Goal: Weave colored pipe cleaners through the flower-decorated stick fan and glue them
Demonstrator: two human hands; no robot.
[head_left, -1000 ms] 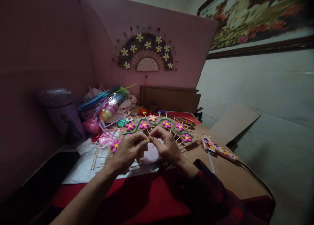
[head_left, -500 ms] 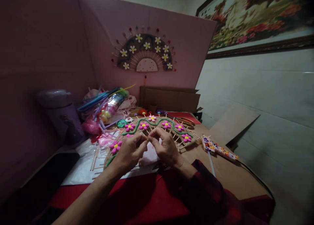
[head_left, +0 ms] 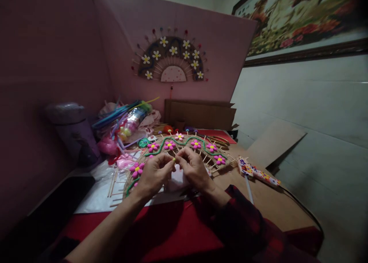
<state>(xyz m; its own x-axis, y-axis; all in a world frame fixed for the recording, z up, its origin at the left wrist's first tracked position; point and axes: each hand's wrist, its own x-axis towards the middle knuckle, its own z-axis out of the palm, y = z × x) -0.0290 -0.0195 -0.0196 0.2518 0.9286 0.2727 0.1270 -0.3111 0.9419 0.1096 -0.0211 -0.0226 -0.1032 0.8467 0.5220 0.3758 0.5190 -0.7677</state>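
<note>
My left hand (head_left: 153,175) is closed in a pinch on a tiny yellow-green bit of what looks like modelling clay (head_left: 174,159). Fingertip to fingertip with it, my right hand (head_left: 196,172) is bent in a pinch too; whatever lies between its fingers is hidden. Both hands hover over a fan-shaped craft piece (head_left: 188,139) wound in twine, with sticks, pink flowers with yellow centres and a wavy green cord. My hands cover part of its middle, where a pale half-round patch (head_left: 176,180) shows.
A flower-patterned glue gun (head_left: 257,172) lies to the right with its cord. Scissors (head_left: 220,141) rest behind the fan. On the left are loose sticks (head_left: 112,184), bagged coloured supplies (head_left: 129,125) and a purple tumbler (head_left: 76,136). A finished-looking fan (head_left: 173,58) hangs ahead.
The yellow-green bit shows more plainly as the fingertips have shifted slightly apart. My right fingers have lifted a little. The whole view has moved slightly.
</note>
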